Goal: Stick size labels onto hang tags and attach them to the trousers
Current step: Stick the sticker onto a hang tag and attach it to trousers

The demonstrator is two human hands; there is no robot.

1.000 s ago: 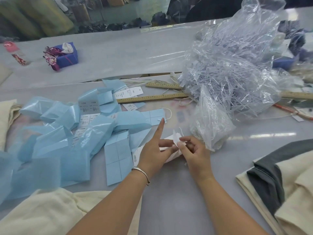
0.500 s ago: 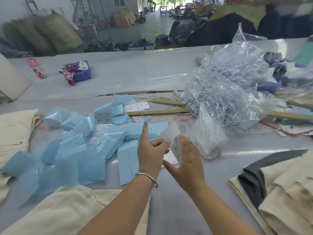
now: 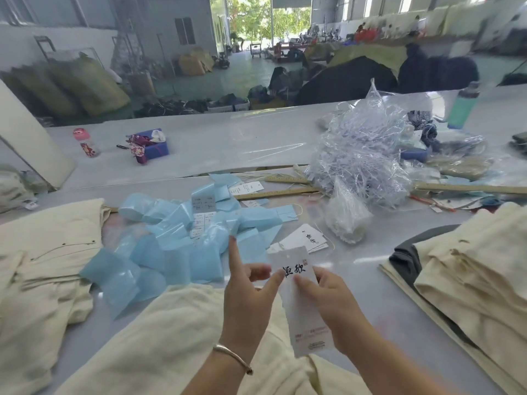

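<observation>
A long white hang tag (image 3: 302, 306) with black characters is held upright in front of me. My left hand (image 3: 248, 292) pinches its upper left edge, index finger pointing up. My right hand (image 3: 328, 303) grips its right side, thumb on the face. More white hang tags (image 3: 306, 239) lie on the table beyond. Size label sheets (image 3: 203, 215) sit among blue backing strips (image 3: 171, 243). Cream trousers (image 3: 176, 343) lie under my arms.
A stack of cream trousers (image 3: 467, 275) with one grey pair stands at the right, another cream pair (image 3: 42, 252) at the left. A heap of clear plastic loops (image 3: 359, 163) and wooden rulers (image 3: 281, 193) lie behind. A blue box (image 3: 154, 148) and bottle (image 3: 85, 141) stand farther back.
Both hands lifted a hang tag off the table pile and drew it toward me, now holding it upright. The view tilted up, showing more of the hall.
</observation>
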